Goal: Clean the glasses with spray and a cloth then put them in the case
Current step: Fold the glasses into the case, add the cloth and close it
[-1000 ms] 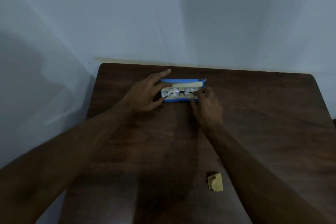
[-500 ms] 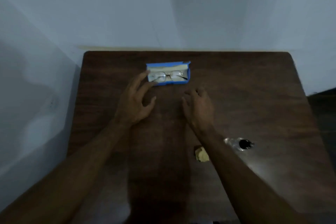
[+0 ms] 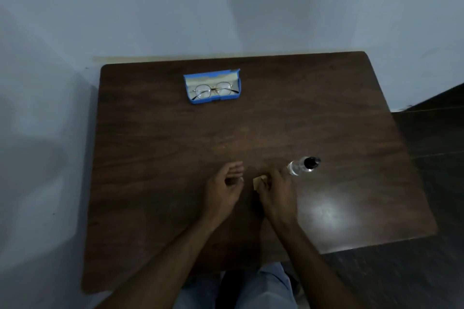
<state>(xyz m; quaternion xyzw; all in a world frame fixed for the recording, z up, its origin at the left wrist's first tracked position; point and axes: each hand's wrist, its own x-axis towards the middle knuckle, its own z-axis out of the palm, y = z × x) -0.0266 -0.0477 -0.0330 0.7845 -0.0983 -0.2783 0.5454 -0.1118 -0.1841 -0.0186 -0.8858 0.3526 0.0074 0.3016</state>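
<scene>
Two hands worked near the counter point(image 3: 150, 158) front edge. Far back from that edge, the open blue case point(image 3: 213, 86) held the wire-rimmed glasses point(image 3: 213, 91); thin and fragile, they seemed best lifted by the bridge. Left hand point(image 3: 223, 193) curled loosely, empty; right hand point(image 3: 276, 193) pinched the soft cloth point(image 3: 258, 181), beside the clear spray bottle point(image 3: 302, 165).

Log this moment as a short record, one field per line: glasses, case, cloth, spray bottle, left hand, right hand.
glasses: lying inside the open case, lenses facing up
case: blue, lid open, at the far side of the table
cloth: small yellowish piece, near edge, under the right hand's fingertips
spray bottle: clear with a dark cap, just right of the right hand
left hand: empty, fingers curled, beside the cloth, not touching it
right hand: on the cloth; a closed grip cannot be told
</scene>
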